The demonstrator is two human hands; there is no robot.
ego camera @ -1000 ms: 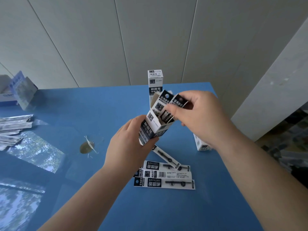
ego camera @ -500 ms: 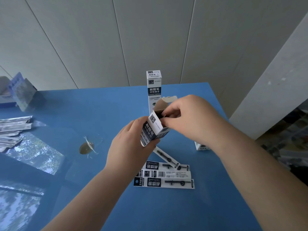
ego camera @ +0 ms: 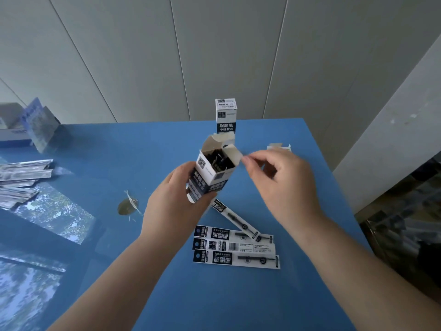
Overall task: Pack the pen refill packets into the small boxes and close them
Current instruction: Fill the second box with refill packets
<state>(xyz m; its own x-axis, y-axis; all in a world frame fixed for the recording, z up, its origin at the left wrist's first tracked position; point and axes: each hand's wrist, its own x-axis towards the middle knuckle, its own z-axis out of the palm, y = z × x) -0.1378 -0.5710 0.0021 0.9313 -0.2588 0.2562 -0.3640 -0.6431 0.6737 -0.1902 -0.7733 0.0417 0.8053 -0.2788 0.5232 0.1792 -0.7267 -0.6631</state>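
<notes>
My left hand [ego camera: 174, 206] grips a small white and dark box [ego camera: 207, 177] from the left and holds it tilted above the blue table [ego camera: 238, 302]. The box top is open, flaps up, with dark pen refill packets [ego camera: 220, 160] standing inside. My right hand [ego camera: 284, 185] is just right of the box, fingers curled, thumb and forefinger pinching the edge of the side flap [ego camera: 232, 152]. Several loose refill packets [ego camera: 236, 247] lie flat on the table under my hands. One more packet [ego camera: 235, 218] lies slanted across them.
A closed box [ego camera: 226, 115] stands upright behind the held one. Another open box [ego camera: 279, 147] peeks from behind my right hand. Silvery packets [ego camera: 21, 177] and a blue carton [ego camera: 14, 134] sit at the far left; a dry leaf [ego camera: 127, 206] lies mid-table. The table edge [ego camera: 334, 177] runs along the right.
My right hand pushed the packets down into the box, then drew out to the right to the side flap. The left hand kept its grip and the box stayed in place.
</notes>
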